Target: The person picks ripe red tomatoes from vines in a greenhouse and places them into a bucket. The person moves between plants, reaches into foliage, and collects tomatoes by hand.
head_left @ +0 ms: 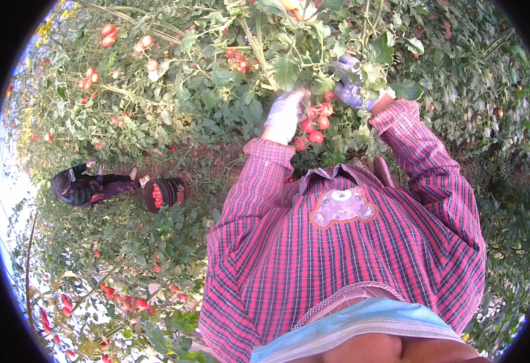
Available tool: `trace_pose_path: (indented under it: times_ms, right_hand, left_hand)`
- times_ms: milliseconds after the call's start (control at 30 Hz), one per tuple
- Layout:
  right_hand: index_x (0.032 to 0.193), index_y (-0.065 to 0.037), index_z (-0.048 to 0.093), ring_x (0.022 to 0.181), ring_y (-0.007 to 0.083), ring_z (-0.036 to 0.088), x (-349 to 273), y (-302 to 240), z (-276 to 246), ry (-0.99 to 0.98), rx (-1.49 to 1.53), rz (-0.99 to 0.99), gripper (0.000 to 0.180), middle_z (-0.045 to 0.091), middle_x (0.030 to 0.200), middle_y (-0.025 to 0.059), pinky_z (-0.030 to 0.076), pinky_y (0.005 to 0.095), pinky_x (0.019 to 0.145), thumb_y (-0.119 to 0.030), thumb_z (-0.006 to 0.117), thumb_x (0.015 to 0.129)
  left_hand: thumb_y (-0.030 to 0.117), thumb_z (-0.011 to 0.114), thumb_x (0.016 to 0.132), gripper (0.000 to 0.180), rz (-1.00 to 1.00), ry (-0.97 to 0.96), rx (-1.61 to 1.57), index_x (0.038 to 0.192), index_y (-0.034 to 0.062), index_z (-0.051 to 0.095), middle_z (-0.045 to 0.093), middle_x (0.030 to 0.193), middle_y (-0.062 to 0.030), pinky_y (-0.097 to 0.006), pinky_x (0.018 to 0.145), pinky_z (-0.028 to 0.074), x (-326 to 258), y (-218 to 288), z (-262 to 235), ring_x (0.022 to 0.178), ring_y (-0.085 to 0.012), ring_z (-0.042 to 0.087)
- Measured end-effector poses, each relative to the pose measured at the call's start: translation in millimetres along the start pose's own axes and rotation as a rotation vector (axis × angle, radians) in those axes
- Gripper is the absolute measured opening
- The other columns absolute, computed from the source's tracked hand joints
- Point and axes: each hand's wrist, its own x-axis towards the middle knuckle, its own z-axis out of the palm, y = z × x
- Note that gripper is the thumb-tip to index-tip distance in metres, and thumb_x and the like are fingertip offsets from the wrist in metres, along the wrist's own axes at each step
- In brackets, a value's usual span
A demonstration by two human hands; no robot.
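Observation:
A cluster of red tomatoes (316, 126) hangs just below and between my two hands, against green tomato leaves. My left hand (285, 115), in a pale glove, is at the left of the cluster with its fingers curled together, slightly blurred. What they pinch, if anything, I cannot make out. My right hand (351, 83), in a lavender glove, is above and right of the cluster. Its fingers curl in among leaves (375, 75) that partly cover them, so what they grip is hidden. One tomato (330, 95) shows beside its fingers.
Tomato plants fill both sides of the row, with more red fruit (239, 62) left of my hands and ripe tomatoes (135, 302) at the lower left. Further left, another person (86, 186) is beside a dark bucket (174, 192) holding red tomatoes (157, 196).

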Motion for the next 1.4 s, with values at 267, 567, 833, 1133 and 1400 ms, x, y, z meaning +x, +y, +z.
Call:
trace_pose_path:
  times_ms: [267, 567, 833, 1133, 1400]
  right_hand:
    - [0.125, -0.004, 0.053, 0.079, 0.0108, 0.057, -70.1, 32.2, 78.6, -0.204, 1.485, 0.539, 0.042, 0.063, 0.097, 0.0034, 0.047, 0.0236, 0.066, -0.022, 0.062, 0.088]
    - [0.108, -0.009, 0.055, 0.056, 0.0070, 0.050, -59.9, 4.8, 100.6, -0.238, 1.632, 0.534, 0.033, 0.057, 0.080, -0.0001, 0.038, 0.0205, 0.043, -0.027, 0.065, 0.082]
    - [0.113, -0.014, 0.059, 0.062, 0.0078, 0.045, -67.8, 10.5, 116.2, -0.127, 1.449, 0.550, 0.027, 0.054, 0.081, -0.0052, 0.038, 0.0216, 0.054, -0.022, 0.056, 0.088]
    - [0.132, -0.013, 0.046, 0.056, 0.0080, 0.051, -80.0, -0.6, 94.7, -0.385, 1.678, 0.689, 0.045, 0.059, 0.087, 0.0024, 0.043, 0.0197, 0.045, -0.029, 0.056, 0.091]
    - [0.129, -0.006, 0.047, 0.092, 0.0122, 0.060, -68.8, -36.0, 70.8, -0.131, 1.458, 0.557, 0.047, 0.061, 0.111, 0.0057, 0.050, 0.0269, 0.076, -0.014, 0.065, 0.087]
  left_hand:
    - [0.025, 0.056, 0.092, 0.017, -0.046, -0.100, -0.198, 0.101, 0.0114, 0.060, 0.061, 0.083, 0.0019, -0.028, 0.063, 0.044, -0.6, -4.0, 0.0, 0.073, -0.0111, 0.057]
    - [0.026, 0.054, 0.094, 0.022, -0.043, -0.079, -0.067, 0.100, 0.0066, 0.060, 0.061, 0.083, -0.0001, -0.030, 0.066, 0.048, 2.9, -3.0, 2.2, 0.074, -0.0132, 0.059]
    - [0.030, 0.057, 0.090, 0.020, 0.027, -0.028, 0.002, 0.097, 0.0123, 0.061, 0.061, 0.082, 0.0028, -0.029, 0.064, 0.046, -3.6, -4.1, 11.4, 0.071, -0.0134, 0.061]
    - [0.027, 0.055, 0.092, 0.022, -0.058, -0.016, -0.105, 0.100, 0.0072, 0.060, 0.060, 0.084, -0.0006, -0.028, 0.064, 0.046, -1.7, -2.4, 8.7, 0.075, -0.0129, 0.058]
    - [0.028, 0.056, 0.090, 0.022, 0.006, 0.061, 0.007, 0.100, 0.0085, 0.060, 0.061, 0.086, -0.0014, -0.029, 0.063, 0.047, -1.6, -5.0, 20.5, 0.073, -0.0139, 0.060]
